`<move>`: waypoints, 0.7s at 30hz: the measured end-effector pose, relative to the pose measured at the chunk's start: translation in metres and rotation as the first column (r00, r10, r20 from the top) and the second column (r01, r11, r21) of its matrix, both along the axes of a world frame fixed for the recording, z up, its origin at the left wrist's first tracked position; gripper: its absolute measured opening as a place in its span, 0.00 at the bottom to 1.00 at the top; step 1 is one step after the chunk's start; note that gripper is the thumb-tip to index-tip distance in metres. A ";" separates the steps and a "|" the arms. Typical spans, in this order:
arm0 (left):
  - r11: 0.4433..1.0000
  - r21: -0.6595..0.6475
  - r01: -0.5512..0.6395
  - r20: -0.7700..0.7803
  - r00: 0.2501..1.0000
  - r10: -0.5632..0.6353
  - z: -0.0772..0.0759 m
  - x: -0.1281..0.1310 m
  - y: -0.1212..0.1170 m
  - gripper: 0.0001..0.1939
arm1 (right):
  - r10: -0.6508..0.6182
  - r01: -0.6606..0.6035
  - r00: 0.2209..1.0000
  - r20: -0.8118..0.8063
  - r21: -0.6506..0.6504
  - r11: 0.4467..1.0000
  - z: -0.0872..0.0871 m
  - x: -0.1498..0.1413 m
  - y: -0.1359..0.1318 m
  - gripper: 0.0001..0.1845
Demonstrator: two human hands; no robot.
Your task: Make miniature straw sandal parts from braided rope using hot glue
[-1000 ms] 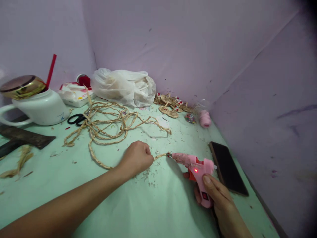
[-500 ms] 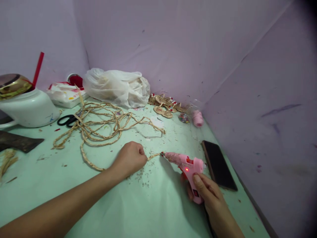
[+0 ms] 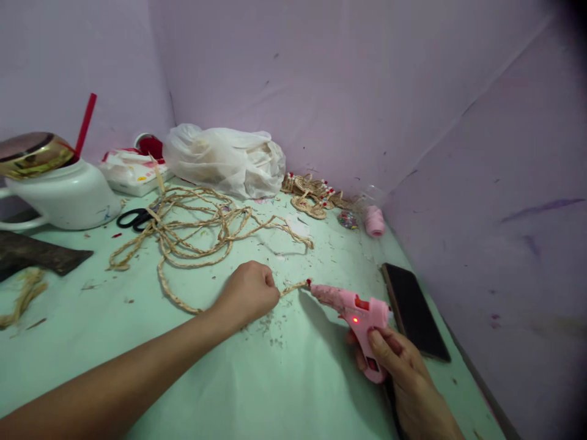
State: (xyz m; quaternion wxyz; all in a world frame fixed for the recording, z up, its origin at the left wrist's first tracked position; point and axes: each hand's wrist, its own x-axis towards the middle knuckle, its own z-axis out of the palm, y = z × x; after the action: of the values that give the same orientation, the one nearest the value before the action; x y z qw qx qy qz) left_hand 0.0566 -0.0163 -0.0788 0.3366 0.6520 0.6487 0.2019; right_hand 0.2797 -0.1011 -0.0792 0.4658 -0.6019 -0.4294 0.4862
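Observation:
My left hand (image 3: 252, 288) is closed around a braided straw cord (image 3: 293, 288) just above the green tabletop. The cord's short end sticks out to the right of my fist and carries a small red piece (image 3: 309, 282) at its tip. My right hand (image 3: 394, 351) grips a pink hot glue gun (image 3: 353, 308) by its handle, with its red light on. The gun's nozzle is at the red tip; whether it touches cannot be made out. From my left fist the cord runs back to a loose tangle of braided cord (image 3: 197, 263).
Behind the tangle lie black scissors (image 3: 132, 219) and a white plastic bag (image 3: 229, 162). A white mug (image 3: 68, 198) and a dark metal tool (image 3: 46, 252) are at left. Several straw pieces (image 3: 309, 205), a pink thread spool (image 3: 375, 221) and a phone (image 3: 415, 311) are toward the right.
The view swings to one side and partly back. Both hands keep their holds, and the glue gun's nozzle stays near the cord's red tip, with its body tilting slightly.

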 end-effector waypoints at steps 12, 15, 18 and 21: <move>1.000 -0.017 0.001 0.013 1.000 -0.001 0.001 0.000 0.000 0.06 | -0.056 0.057 0.998 -0.032 0.019 0.998 0.003 -0.004 -0.003 0.20; 1.000 -0.015 0.006 0.009 1.000 -0.006 0.001 0.000 -0.001 0.06 | -0.012 0.012 0.999 0.052 0.004 1.000 0.004 -0.009 -0.002 0.20; 1.000 0.000 0.013 0.005 1.000 -0.013 -0.001 0.000 -0.003 0.07 | 0.051 -0.048 0.987 0.155 -0.024 0.999 0.003 -0.010 -0.002 0.19; 1.000 0.016 0.012 -0.005 1.000 -0.012 -0.002 0.000 -0.004 0.08 | 0.080 -0.078 0.974 0.213 -0.014 0.997 -0.001 -0.004 -0.001 0.18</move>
State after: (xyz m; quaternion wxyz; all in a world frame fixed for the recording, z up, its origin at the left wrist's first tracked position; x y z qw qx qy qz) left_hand 0.0562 -0.0205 -0.0806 0.3311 0.6588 0.6441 0.2036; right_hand 0.2756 -0.1020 -0.0801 0.3958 -0.6342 -0.4991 0.4381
